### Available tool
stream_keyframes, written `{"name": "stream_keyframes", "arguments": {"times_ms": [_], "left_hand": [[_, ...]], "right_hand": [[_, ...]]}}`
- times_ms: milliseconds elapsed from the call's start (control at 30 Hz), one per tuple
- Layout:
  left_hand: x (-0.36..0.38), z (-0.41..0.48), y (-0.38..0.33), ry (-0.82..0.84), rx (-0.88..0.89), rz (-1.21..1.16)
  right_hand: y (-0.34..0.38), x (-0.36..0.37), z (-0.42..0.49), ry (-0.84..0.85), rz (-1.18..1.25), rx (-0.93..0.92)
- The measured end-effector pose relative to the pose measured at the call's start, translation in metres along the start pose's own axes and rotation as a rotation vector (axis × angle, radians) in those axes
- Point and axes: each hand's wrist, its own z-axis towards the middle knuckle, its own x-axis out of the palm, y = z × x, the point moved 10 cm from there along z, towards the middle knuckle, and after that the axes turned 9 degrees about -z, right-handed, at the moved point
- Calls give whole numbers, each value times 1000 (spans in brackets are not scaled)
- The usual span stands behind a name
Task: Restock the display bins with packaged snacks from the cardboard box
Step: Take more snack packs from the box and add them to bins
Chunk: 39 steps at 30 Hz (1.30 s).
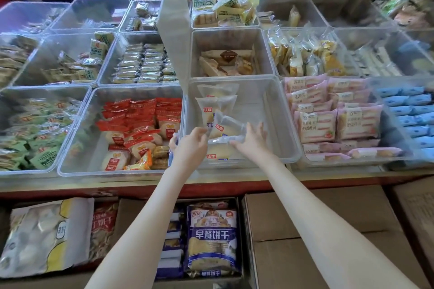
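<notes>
Left hand (192, 142): fingers curled, pinching the left end of a clear-wrapped bread packet (224, 128); something pale and blue shows just under the palm, cannot tell what. Right hand (252, 138): half open, fingers spread over the right end of the same packet, thumb tucked against its lower edge; a two-handed grip, light, on the wrapper rather than the bread.

Packet sits low inside the clear bin (292, 148) at centre front, tilted, label facing up; another like packet (217, 153) lies beneath it against the front wall. Stacked packets (216, 101) lean in a row along the bin's left side; the right half of the floor shows bare. Judgement: both ends are held so the soft packet can be squared to that row and laid label up without crushing.

Neighbours: red packets (141, 115) in the bin to the left, pink packets (328, 110) to the right. Cardboard boxes (305, 218) stand below the counter; which one supplies this stock, cannot tell.
</notes>
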Motion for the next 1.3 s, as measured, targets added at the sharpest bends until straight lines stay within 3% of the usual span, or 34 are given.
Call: {"name": "stream_keyframes", "arguments": {"times_ms": [67, 200, 367, 500, 700, 933, 1067, 1300], "left_hand": [[8, -10, -3, 29, -16, 67], [12, -32, -35, -78, 83, 203], [60, -83, -150, -125, 349, 242], [146, -158, -272, -39, 513, 157], [291, -284, -450, 169, 708, 25], [430, -395, -609, 234, 813, -40], [521, -403, -639, 300, 830, 48], [675, -356, -627, 487, 551, -9]], "right_hand": [[-2, -2, -5, 10, 27, 15], [11, -17, -34, 84, 89, -241], [-37, -103, -92, -106, 59, -363], [-144, -197, -166, -340, 71, -390], [-355, -323, -279, -618, 144, -232], [-536, -397, -345, -701, 177, -57], [-620, -417, -338, -728, 27, 67], [-745, -407, -257, -503, -79, 225]]}}
